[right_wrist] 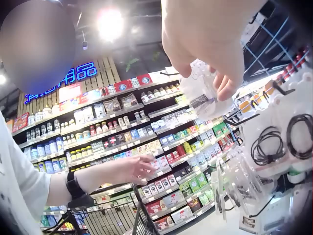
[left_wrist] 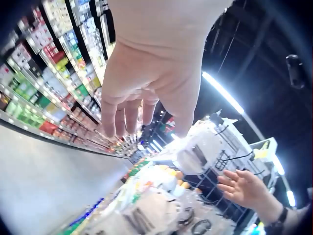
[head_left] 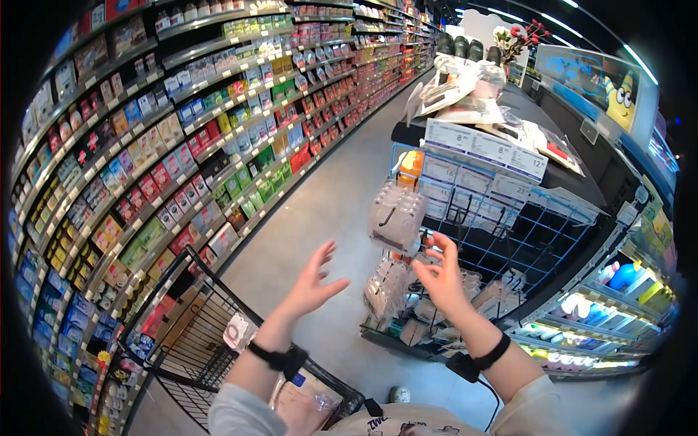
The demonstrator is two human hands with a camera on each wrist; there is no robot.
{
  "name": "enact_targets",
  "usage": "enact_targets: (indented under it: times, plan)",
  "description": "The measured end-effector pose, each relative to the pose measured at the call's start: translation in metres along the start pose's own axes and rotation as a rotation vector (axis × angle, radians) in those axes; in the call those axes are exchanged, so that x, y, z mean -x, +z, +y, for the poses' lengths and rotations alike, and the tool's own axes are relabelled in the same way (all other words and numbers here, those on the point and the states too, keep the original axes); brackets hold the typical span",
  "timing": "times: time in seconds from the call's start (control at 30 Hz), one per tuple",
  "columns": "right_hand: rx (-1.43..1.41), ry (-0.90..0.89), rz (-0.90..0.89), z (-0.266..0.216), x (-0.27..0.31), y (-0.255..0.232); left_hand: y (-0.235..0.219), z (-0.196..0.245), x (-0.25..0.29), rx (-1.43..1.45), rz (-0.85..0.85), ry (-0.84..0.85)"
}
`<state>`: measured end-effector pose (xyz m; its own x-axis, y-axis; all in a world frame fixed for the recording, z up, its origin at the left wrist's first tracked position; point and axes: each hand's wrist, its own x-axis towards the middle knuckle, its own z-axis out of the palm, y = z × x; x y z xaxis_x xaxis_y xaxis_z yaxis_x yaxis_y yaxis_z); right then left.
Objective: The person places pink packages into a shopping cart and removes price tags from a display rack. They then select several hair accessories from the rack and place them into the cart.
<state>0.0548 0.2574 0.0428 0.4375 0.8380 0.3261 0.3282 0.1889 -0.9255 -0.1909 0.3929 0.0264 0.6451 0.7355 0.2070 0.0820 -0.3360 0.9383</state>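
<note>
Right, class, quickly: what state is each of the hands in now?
Left hand: open, holding nothing.
Right hand: open, fingers loosely bent, holding nothing.

A supermarket aisle: long shelves (head_left: 167, 145) packed with priced goods, a wire shopping cart (head_left: 189, 327), and what looks like a chilled display case (head_left: 618, 305).

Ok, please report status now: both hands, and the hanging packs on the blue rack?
Left hand open, holds nothing. Right hand open, close to hanging packs, not touching. Nothing between hands and blue rack.
</note>
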Motion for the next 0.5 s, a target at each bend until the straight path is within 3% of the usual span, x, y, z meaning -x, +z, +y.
enact_targets:
  times: [0.07,0.17,0.23,0.3,0.5]
  plan:
    - [0.142,-0.016,0.078,-0.008,-0.014,0.01,0.028,0.006,-0.037,0.068,0.014,0.058]
    - [0.132,-0.078,0.142,-0.002,-0.028,0.022,0.049,0.013,-0.083,0.288,0.074,0.084]
    - [0.115,-0.142,0.188,0.006,-0.037,0.028,0.054,0.021,-0.101,0.633,-0.137,0.024]
    - [0.099,-0.198,0.237,0.013,-0.044,0.028,0.057,0.033,-0.103,0.571,-0.17,-0.013]
    - [0.164,-0.142,0.08,-0.006,-0.042,0.017,0.056,0.029,-0.096,0.634,-0.138,-0.063]
